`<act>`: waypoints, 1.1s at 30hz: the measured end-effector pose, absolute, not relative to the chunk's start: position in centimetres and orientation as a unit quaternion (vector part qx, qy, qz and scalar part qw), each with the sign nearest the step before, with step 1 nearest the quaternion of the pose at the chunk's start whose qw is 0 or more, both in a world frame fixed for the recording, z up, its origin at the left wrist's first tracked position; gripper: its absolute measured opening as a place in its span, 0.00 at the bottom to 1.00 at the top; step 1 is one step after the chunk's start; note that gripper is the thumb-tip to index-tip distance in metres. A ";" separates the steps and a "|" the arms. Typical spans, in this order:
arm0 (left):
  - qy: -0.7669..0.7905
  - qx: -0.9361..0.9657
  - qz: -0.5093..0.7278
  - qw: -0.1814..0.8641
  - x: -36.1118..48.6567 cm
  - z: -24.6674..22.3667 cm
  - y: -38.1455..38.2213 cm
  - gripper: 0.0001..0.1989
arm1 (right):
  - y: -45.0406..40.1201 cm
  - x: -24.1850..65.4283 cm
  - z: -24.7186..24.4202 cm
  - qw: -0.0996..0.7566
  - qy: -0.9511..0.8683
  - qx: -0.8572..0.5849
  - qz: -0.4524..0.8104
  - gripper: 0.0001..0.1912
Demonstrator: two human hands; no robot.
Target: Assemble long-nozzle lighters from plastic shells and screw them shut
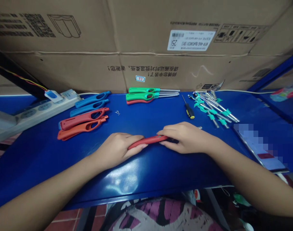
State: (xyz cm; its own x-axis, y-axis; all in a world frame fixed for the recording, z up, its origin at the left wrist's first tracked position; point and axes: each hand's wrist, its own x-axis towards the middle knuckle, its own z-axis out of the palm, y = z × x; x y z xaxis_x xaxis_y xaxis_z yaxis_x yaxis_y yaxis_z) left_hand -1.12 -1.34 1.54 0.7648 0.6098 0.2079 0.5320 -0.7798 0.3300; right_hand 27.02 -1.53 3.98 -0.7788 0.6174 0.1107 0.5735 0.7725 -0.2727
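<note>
Between both hands, just above the blue tabletop, is a red long-nosed lighter (150, 140). My left hand (121, 147) pinches its handle end between thumb and fingers. My right hand (185, 138) is closed around the other end, where a short metal tip pokes out past the knuckles; the part under that palm is hidden. Beyond the hands lie lighters with green handles (143, 96) and metal tubes. At the right rest several metal lighter tubes with teal parts (215, 109). To the left sit loose red handle shells (84, 120) and blue handle shells (92, 102).
A black and yellow screwdriver (189, 110) lies behind my right hand. A white power strip (40, 110) runs along the left edge. Cardboard (146, 38) stands behind the blue table (141, 173). A partly blurred flat item (262, 147) lies at the right.
</note>
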 end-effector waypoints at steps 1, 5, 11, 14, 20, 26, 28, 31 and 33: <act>0.311 0.929 0.151 0.132 -1.2 1.5 -1.2 0.22 | -1.4 27.3 4.2 0.094 -0.934 -0.326 0.115 0.13; 0.332 0.915 0.148 0.177 -1.2 1.5 -1.1 0.20 | -1.1 28.0 4.5 0.107 -0.932 -0.332 0.094 0.14; 0.331 0.918 0.171 0.135 -0.6 1.7 -2.0 0.16 | -1.7 27.2 3.8 0.114 -0.940 -0.320 0.031 0.16; 0.326 0.925 0.153 0.123 -0.5 1.7 -2.2 0.15 | -1.5 27.0 3.7 0.104 -0.939 -0.325 0.043 0.16; 0.359 0.916 0.145 0.104 -1.4 1.7 -0.9 0.16 | 0.3 29.6 4.4 0.066 -0.910 -0.409 0.000 0.23; 0.386 0.907 0.156 0.063 -2.3 2.4 0.2 0.17 | 1.8 31.8 5.0 0.114 -0.888 -0.445 0.005 0.11; 0.383 0.909 0.155 0.060 -2.3 2.6 0.2 0.17 | 1.7 31.6 5.0 0.131 -0.897 -0.423 0.014 0.12; 0.371 0.915 0.148 0.054 -2.1 2.5 -0.2 0.17 | 1.2 30.3 4.8 0.132 -0.912 -0.385 0.058 0.13; 0.360 0.920 0.144 0.051 -1.9 2.4 -0.5 0.17 | 0.7 29.3 4.4 0.126 -0.917 -0.368 0.088 0.13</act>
